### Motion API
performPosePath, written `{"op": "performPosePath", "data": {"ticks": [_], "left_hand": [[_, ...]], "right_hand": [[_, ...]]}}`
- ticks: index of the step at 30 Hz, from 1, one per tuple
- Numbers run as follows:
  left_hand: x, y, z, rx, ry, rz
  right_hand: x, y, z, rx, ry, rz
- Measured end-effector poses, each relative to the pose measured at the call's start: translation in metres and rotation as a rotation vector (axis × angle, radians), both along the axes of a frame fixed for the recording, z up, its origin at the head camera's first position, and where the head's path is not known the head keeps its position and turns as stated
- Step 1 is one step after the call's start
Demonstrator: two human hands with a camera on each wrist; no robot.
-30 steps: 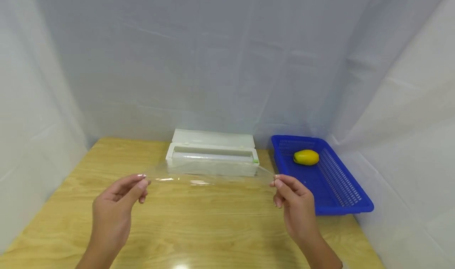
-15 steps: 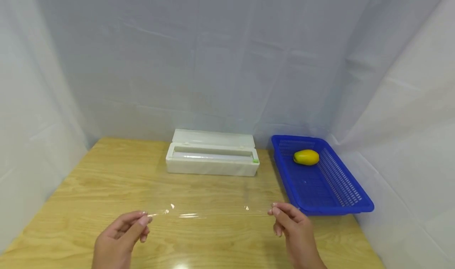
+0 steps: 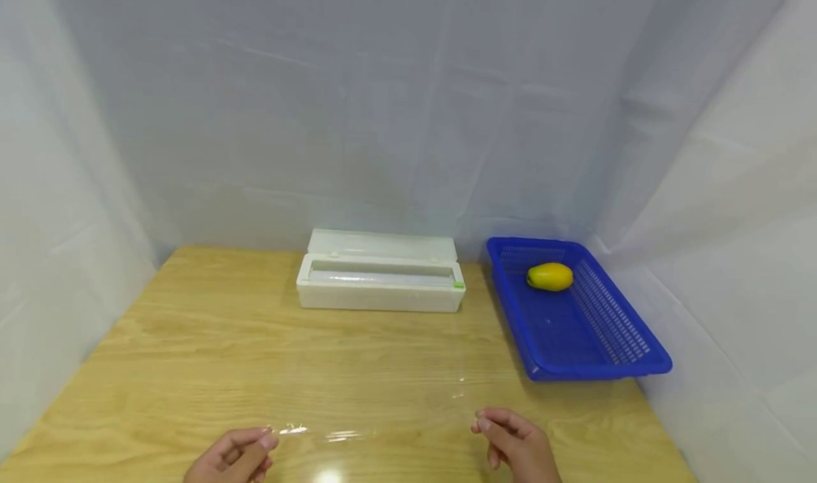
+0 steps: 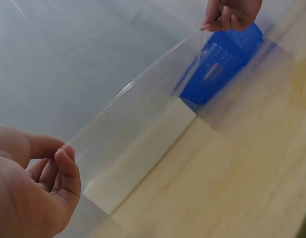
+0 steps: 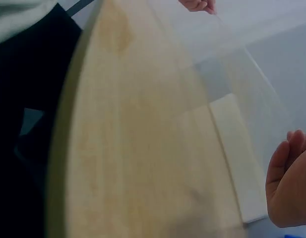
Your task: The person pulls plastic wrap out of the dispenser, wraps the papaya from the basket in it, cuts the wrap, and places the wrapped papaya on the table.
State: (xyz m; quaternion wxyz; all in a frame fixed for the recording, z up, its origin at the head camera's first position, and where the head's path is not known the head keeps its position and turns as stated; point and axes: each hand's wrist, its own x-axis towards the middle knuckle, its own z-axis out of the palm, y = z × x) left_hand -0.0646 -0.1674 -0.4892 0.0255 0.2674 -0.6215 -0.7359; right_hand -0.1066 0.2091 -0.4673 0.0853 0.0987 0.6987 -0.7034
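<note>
A sheet of clear plastic wrap (image 4: 138, 99) is stretched between my two hands above the table. My left hand (image 3: 235, 456) pinches one corner between thumb and forefinger. The opposite corner is pinched by my right hand (image 3: 514, 443) in the same way. Farther back, the white wrap dispenser box (image 3: 380, 298) stands with its lid (image 3: 383, 245) raised and a roll of film (image 3: 380, 279) lying inside. In the head view the sheet is nearly invisible except for a few glints. Its far edge is hard to make out.
On the right stands a blue plastic basket (image 3: 531, 355) with a yellow papaya-like fruit (image 3: 550, 276) in it. The wooden table (image 3: 191, 341) is enclosed by pale sheeting (image 3: 383, 114) at the back and both sides.
Both hands have drawn back toward the near edge, pulling the wrap with them and keeping it spread. The dispenser box, basket and fruit have stayed in place.
</note>
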Motion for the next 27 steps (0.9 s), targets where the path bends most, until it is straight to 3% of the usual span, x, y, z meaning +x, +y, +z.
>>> {"op": "performPosePath", "data": {"ticks": [5,13,22,27], "left_hand": [[0.004,-0.006,-0.021,-0.071,-0.123,-0.083],[0.006,-0.005,-0.044,-0.122,-0.104,-0.147],[0.002,-0.004,-0.058,-0.168,-0.103,-0.185],[0.000,-0.007,-0.058,-0.176,-0.113,-0.222]], "right_hand": [[0.004,0.002,-0.018,0.040,-0.063,0.048],[0.008,0.004,-0.041,0.149,-0.101,0.059],[0.006,0.003,-0.051,0.220,-0.110,0.024],[0.004,0.000,-0.050,0.199,-0.114,0.023]]}}
